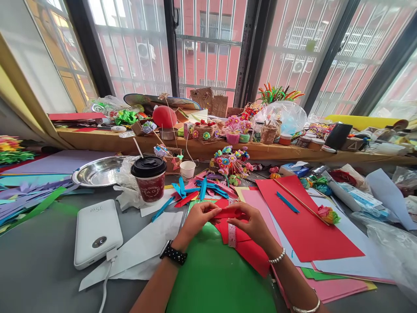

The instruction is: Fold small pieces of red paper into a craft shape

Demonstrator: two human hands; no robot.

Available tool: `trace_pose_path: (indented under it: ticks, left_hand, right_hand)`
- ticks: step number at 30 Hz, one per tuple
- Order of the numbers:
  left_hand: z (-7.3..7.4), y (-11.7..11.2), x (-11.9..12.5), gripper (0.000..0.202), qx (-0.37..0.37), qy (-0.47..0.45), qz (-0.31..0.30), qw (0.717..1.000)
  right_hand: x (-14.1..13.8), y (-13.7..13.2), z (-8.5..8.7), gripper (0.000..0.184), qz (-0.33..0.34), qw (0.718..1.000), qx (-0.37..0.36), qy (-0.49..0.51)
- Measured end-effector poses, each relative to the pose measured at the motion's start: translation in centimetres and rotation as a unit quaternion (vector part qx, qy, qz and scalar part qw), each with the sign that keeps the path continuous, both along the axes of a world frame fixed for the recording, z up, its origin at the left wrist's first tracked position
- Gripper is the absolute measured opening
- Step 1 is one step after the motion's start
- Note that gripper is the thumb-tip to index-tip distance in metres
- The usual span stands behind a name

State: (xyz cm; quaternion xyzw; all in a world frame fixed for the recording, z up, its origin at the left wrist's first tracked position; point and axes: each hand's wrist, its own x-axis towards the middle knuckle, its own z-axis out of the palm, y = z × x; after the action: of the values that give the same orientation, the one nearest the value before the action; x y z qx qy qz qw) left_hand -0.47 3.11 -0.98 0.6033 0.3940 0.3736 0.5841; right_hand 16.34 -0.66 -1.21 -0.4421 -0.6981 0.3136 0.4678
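Note:
Between my two hands a small folded piece of red paper (pixel 227 213) is stretched sideways above the green mat (pixel 215 269). My left hand (pixel 200 219) pinches its left end between thumb and fingers. The right end is pinched by my right hand (pixel 252 219). Beneath lie more red paper pieces (pixel 250 256) and a pale measuring tape (pixel 232 234) running front to back. Just beyond my hands is a loose pile of blue folded paper strips (pixel 203 188), mixed with red and pink ones.
To the left stand a lidded coffee cup (pixel 149 180), a white power bank (pixel 97 232) with a cable, and a steel bowl (pixel 97 171). A red sheet (pixel 309 221) bearing a stick flower (pixel 328 214) lies right. Crafts crowd the window ledge (pixel 137 141).

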Motion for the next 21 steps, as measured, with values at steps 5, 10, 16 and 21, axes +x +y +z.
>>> trace_pose_path:
  ticks: [5, 10, 16, 21]
  left_hand:
    - [-0.06, -0.11, 0.08, 0.027, 0.010, -0.012, -0.030, 0.999]
    - [-0.07, -0.18, 0.13, 0.029, 0.077, -0.025, -0.052, 0.995]
    - [0.45, -0.57, 0.12, 0.016, 0.197, 0.029, 0.001, 0.980]
    - [0.39, -0.92, 0.29, 0.016, 0.174, -0.005, 0.025, 0.984]
  right_hand:
    - [-0.10, 0.05, -0.49, 0.009, -0.015, 0.999, 0.040, 0.009]
    - [-0.03, 0.20, -0.73, 0.007, -0.051, 0.997, 0.049, 0.032]
    - [-0.23, 0.01, -0.48, 0.008, -0.049, 0.996, 0.034, 0.067]
    - [-0.57, -0.19, -0.43, 0.008, -0.036, 0.989, -0.017, 0.143]
